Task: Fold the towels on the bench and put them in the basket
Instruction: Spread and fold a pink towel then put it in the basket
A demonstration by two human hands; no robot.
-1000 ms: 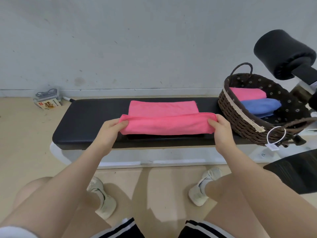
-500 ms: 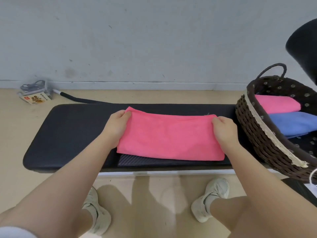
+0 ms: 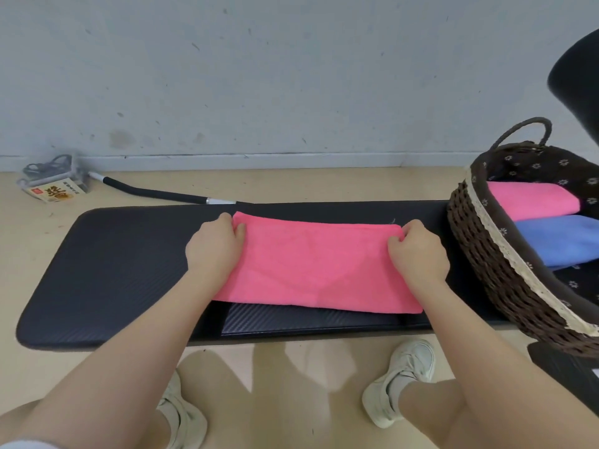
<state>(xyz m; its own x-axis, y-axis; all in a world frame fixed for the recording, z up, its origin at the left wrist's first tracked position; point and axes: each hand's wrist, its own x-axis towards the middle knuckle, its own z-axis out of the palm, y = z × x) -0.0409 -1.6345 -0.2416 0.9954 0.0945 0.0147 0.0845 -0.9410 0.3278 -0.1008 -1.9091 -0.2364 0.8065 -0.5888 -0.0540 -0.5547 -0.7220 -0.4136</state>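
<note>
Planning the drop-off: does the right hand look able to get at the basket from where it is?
Probably yes. The right hand pinches the pink towel's far corner, and the basket sits just right of it, mouth open, nothing between.

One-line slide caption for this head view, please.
Both hands, left hand and right hand, pinch the far corners of a folded pink towel on the black bench, basket alongside.

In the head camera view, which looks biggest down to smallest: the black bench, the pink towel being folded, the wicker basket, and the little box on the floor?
1. black bench
2. pink towel
3. wicker basket, partly cut off at the frame edge, so it may really rival the towel
4. box, far off, so it looks smaller than it is
</note>
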